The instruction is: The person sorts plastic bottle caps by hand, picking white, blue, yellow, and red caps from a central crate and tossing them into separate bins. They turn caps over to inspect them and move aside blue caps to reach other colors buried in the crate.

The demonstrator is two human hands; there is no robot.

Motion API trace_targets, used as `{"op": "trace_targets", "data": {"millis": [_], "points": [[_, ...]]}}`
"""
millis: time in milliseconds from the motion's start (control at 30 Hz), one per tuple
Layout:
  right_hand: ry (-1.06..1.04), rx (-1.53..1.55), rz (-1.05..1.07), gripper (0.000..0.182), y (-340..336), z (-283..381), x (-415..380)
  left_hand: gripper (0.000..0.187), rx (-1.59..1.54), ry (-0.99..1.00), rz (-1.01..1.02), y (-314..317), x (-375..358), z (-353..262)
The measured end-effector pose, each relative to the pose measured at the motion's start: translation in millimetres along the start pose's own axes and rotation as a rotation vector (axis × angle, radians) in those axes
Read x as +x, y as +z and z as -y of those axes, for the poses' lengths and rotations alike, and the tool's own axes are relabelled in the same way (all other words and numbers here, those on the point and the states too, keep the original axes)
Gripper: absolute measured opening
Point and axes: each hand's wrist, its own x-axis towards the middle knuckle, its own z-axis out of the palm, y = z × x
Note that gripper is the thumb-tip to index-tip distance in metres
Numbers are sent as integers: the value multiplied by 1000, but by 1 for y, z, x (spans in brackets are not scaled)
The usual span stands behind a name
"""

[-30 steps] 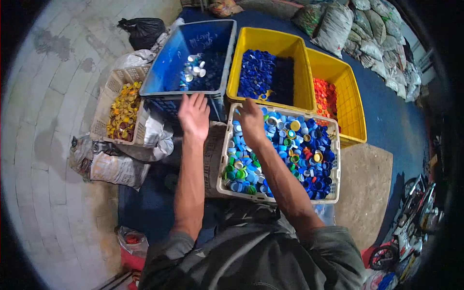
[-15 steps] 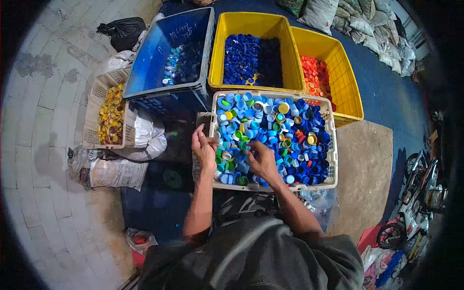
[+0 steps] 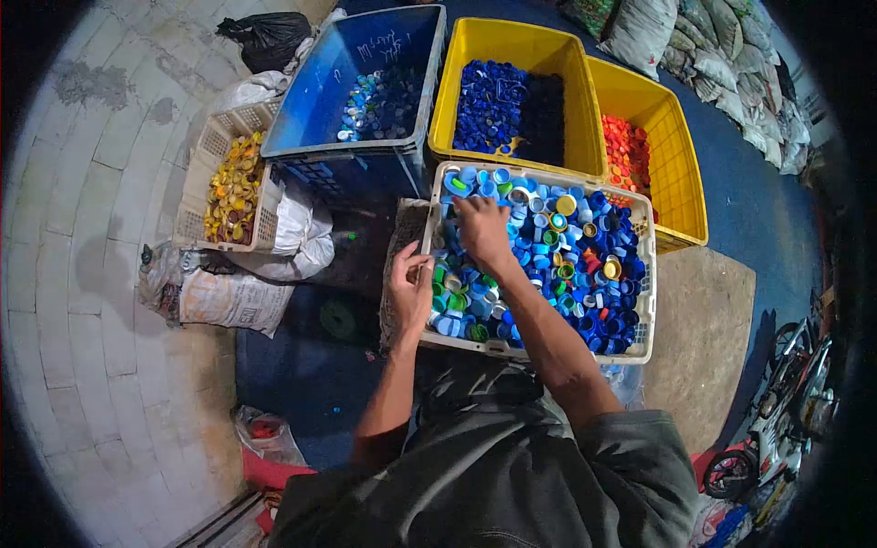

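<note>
A cream plastic crate (image 3: 648,301) full of loose bottle caps (image 3: 539,260), mostly blue with some green, white and gold, stands in front of me. My right hand (image 3: 484,233) is over its upper left part, fingers bent down among the light blue caps; what they grip is hidden. At the crate's left rim is my left hand (image 3: 411,290), fingers loosely apart, no cap visible in it. Green and white caps lie just right of it.
Behind the crate stand a blue bin (image 3: 301,119) with caps, a yellow bin (image 3: 575,100) of dark blue caps and another yellow bin (image 3: 681,155) of red-orange caps. A basket (image 3: 194,196) of yellow caps is at left. Sacks (image 3: 726,64) and a motorcycle (image 3: 786,411) are at right.
My right hand has moved up to the crate's upper left part. The left hand is now lower against the left rim. The view has shifted, so the bins appear further right.
</note>
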Motion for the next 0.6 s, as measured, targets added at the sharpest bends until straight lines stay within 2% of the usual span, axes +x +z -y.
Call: {"op": "trace_targets", "data": {"millis": [33,67,133,167,200,267,367,600], "points": [[55,88,-62,33,-8,-7,-6,39,-11,22,24,2,2,0],[111,175,-128,32,-16,-13,-11,41,183,155,65,2,7,0],[473,635,-185,32,-35,-23,-26,44,568,427,151,3,18,-6],[541,823,-175,30,-50,-30,-36,52,507,392,202,9,24,-8],[712,987,-182,27,-69,-27,-45,53,572,413,235,14,30,-9],[881,1291,-213,24,-78,-44,-70,56,706,457,299,22,41,-10],[939,1521,-282,14,-89,-47,-92,55,751,453,405,36,55,-4],[971,1405,-309,10,-91,-41,-115,39,818,372,474,55,61,5]]}}
